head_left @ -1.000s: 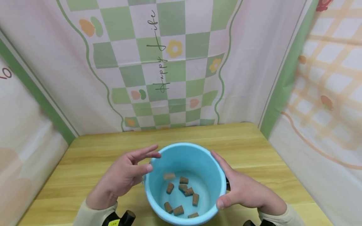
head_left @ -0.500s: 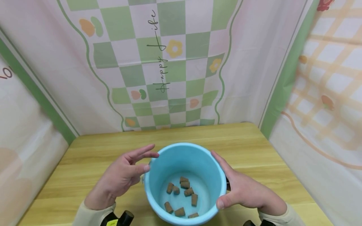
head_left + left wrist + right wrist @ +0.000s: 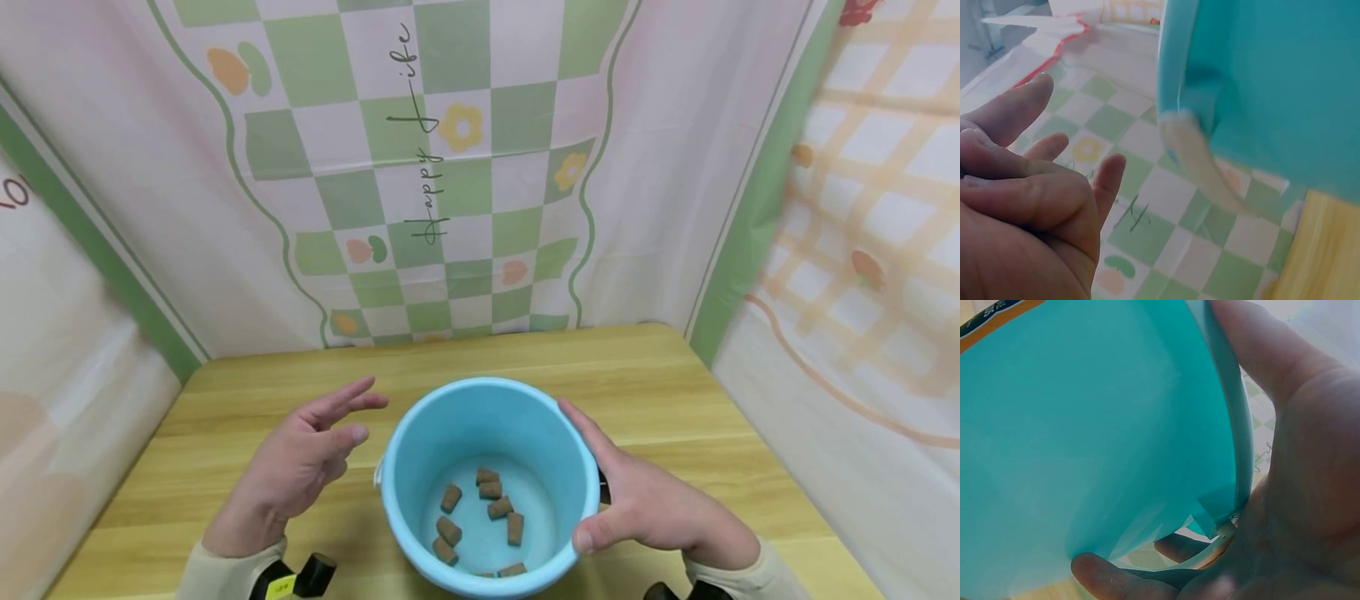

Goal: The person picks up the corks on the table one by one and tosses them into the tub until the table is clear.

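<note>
A light blue bucket (image 3: 491,425) stands on the wooden table with several short brown cylinders (image 3: 515,528), like corks, lying scattered on its bottom. My right hand (image 3: 652,500) grips the bucket's right side, the thumb at the near rim and the index finger along the far rim. In the right wrist view, other fingertips (image 3: 1094,572) press its outer wall. To the left of the bucket, my left hand (image 3: 296,462) hovers apart from it, fingers loosely bent and holding nothing. The left wrist view shows the bucket's pale handle (image 3: 1200,159) blurred beside that hand.
The wooden table (image 3: 315,375) meets a green-and-white checkered cloth (image 3: 453,192) at the back. Patterned cloth also hangs at both sides. Black straps with camera mounts (image 3: 315,575) sit on the wrists.
A blurred cylinder in the bucket has come to rest, and a few others on the bottom have shifted toward the near side. My left hand has moved left, away from the rim. My right hand stays.
</note>
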Action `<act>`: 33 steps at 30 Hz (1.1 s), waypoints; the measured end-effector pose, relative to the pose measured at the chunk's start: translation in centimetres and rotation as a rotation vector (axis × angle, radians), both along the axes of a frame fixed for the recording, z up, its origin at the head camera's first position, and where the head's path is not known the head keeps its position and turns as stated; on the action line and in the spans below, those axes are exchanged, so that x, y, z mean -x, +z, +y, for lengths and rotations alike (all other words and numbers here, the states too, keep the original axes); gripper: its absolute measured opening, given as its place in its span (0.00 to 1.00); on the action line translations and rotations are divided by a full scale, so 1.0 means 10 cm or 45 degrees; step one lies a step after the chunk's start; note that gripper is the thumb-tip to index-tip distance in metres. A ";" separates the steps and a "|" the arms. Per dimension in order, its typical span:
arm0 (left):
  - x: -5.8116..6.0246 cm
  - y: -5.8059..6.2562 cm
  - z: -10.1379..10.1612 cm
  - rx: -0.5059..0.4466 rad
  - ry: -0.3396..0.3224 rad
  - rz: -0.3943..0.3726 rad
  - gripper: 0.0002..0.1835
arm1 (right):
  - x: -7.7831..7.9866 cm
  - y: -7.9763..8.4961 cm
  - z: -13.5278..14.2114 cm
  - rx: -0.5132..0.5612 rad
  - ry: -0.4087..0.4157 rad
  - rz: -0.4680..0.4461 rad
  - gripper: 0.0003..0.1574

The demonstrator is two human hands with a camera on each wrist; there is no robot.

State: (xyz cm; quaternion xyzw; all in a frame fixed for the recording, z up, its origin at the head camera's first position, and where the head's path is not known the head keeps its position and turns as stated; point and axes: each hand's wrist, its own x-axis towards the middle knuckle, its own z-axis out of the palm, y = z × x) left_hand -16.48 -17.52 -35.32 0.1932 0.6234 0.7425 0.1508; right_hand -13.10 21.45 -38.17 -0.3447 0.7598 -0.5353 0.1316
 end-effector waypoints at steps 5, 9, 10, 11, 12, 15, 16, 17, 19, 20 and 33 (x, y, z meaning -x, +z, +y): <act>0.02 -0.08 -0.15 -0.011 0.076 -0.020 0.28 | 0.01 0.00 0.00 -0.027 -0.009 0.066 0.77; 0.01 -0.17 -0.29 -0.088 0.079 0.006 0.27 | 0.02 0.00 0.00 -0.006 0.006 0.041 0.77; 0.01 -0.19 -0.33 -0.111 0.077 0.016 0.27 | 0.02 0.00 0.00 0.000 0.008 0.030 0.77; 0.01 -0.21 -0.37 -0.145 0.066 0.027 0.27 | 0.02 0.00 -0.01 0.007 0.011 0.014 0.77; 0.01 -0.24 -0.41 -0.169 0.066 0.031 0.26 | 0.02 0.00 -0.01 0.008 0.010 0.008 0.77; 0.03 -0.30 -0.55 -0.210 0.107 0.005 0.26 | 0.02 0.00 0.00 -0.011 -0.003 0.031 0.77; 0.04 -0.32 -0.59 -0.218 0.134 -0.014 0.26 | 0.01 0.01 0.00 -0.017 -0.006 0.040 0.77; 0.05 -0.34 -0.64 -0.228 0.161 -0.034 0.25 | 0.01 0.01 0.00 -0.019 -0.005 0.047 0.77; 0.07 -0.39 -0.75 -0.249 0.221 -0.084 0.25 | 0.01 0.01 0.00 -0.030 -0.011 0.067 0.77; 0.08 -0.41 -0.80 -0.262 0.246 -0.104 0.24 | 0.01 0.01 0.00 -0.031 -0.011 0.070 0.77; 0.24 -0.84 -1.25 -0.079 0.435 -0.214 0.27 | 0.00 0.00 -0.01 -0.023 -0.013 0.054 0.77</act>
